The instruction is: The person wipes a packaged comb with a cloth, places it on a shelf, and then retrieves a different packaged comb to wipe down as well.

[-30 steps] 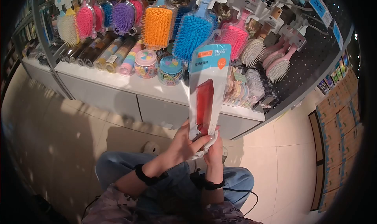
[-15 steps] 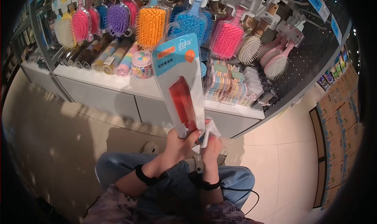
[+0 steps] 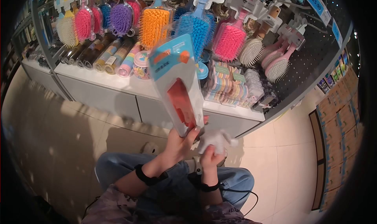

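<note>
In the head view my left hand (image 3: 177,146) is closed round the lower end of a packaged comb (image 3: 181,100). The comb is red and sits in a clear and white blister pack with a blue top; the pack stands nearly upright, leaning a little left. A crumpled white cloth or tissue (image 3: 214,140) is pinched in my right hand (image 3: 211,158), just right of the pack's lower end and apart from it. Motion blurs the cloth and the pack's printed text.
Hairbrushes (image 3: 155,25) in several colours hang in front. Below them a white shelf (image 3: 98,78) carries tubes, a round pink tin (image 3: 141,64) and boxes of hair ties (image 3: 227,82). Brown cartons (image 3: 339,133) are stacked at the right.
My right hand has drawn the white cloth away from the pack's lower edge, and the cloth now swings out to the right. The pack has shifted slightly left in my left hand.
</note>
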The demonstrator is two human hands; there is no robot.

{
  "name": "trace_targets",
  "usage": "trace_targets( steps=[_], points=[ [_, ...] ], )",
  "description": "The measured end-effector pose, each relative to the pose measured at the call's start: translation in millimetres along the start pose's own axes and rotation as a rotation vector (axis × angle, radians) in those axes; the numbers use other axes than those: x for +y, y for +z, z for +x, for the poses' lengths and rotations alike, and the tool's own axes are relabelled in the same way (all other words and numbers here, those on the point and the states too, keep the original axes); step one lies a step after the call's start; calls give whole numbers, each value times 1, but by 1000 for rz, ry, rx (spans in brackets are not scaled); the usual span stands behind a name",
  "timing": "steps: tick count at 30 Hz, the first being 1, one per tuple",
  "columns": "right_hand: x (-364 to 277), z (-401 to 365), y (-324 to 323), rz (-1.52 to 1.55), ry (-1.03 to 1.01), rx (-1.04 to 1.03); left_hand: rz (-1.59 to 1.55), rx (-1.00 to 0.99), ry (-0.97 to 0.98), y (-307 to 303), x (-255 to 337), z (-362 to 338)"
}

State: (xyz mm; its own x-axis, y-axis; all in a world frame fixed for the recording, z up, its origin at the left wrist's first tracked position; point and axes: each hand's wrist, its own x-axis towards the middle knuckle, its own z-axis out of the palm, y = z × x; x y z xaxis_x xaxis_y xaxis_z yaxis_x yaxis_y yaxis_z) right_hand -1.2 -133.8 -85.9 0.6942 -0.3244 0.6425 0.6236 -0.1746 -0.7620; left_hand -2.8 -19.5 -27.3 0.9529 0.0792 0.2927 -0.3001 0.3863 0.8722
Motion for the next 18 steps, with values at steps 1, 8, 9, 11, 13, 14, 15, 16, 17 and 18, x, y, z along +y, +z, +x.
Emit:
trace_targets(
  steps=[1, 8, 9, 11, 13, 14, 15, 16, 17, 18],
  points=[
    [-1, -1, -2, -113, -37, -177, 25, -64, -14, -1, 1, 1],
    [1, 2, -2, -63, 43, -236, 219, -270, -255, -15, -17, -14],
    [1, 2, -1, 13, 165, -171, -184, -329, -146, -12, -14, -17],
    [4, 7, 2, -2, 168, -170, -584, -379, -32, -9, -3, -16],
    [15, 9, 4, -36, 270, -176, 55, -454, 103, -9, 12, -8],
    [19, 9, 5, -34, 267, -171, 103, -452, 158, -9, 13, -8],
    [22, 8, 6, -50, 329, -188, 105, -458, 162, -8, 14, -7],
    [27, 7, 6, -65, 390, -204, 115, -452, 173, -8, 14, -5],
    [33, 5, 7, -80, 452, -222, 126, -445, 183, -8, 14, -5],
    [46, 1, 2, -32, 345, -313, -30, -442, 164, -7, 9, -5]
  ],
)
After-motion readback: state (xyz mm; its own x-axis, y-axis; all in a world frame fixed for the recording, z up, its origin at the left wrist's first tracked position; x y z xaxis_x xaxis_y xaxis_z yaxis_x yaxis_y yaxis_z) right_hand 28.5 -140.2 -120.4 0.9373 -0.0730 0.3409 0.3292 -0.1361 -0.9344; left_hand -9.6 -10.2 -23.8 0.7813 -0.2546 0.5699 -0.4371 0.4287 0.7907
